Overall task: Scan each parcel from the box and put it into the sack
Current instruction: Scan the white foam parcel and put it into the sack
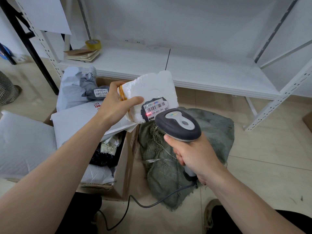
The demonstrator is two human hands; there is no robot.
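Note:
My left hand [116, 102] grips a white foam parcel [152, 92] by its left edge, thumb across the front, above the gap between box and sack. A barcode label [156, 108] sits at its lower right, with a red scan line on it. My right hand [192, 154] holds the grey barcode scanner [179, 125] by its handle, its head pointed at that label. The cardboard box [123, 166] lies low left, filled with several white and grey bagged parcels [81, 120]. The grey-green woven sack [168, 166] lies on the floor to the right of the box, under the scanner.
A white metal shelf [202, 70] runs across behind, bearing a yellow tape roll [93, 44] and a stack of brown envelopes [82, 54]. The scanner's black cable [135, 203] trails over the tiled floor. A white cushion-like bag [22, 142] lies at far left.

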